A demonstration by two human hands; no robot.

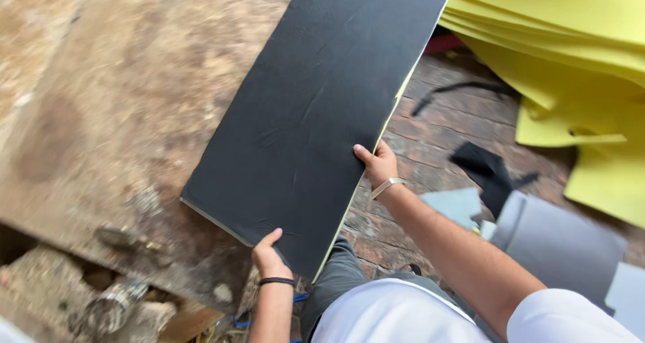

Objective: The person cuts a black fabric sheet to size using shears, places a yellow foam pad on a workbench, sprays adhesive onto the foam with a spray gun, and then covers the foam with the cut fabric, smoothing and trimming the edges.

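Observation:
A long black panel (322,108) with a pale yellow-green foam backing runs from the top centre down to the lower middle, partly over a stained wooden board. My left hand (269,254) grips its near bottom edge, thumb on the black face. My right hand (377,165) holds its right long edge about halfway up, thumb on top. A dark band circles the left wrist and a pale band the right.
The worn wooden board (114,114) fills the left. Stacked yellow foam sheets (578,61) lie at the top right. Grey sheet pieces (557,242) and black scraps (487,172) rest on the brick floor (430,135). Rubble and a dusty can (111,306) sit at the bottom left.

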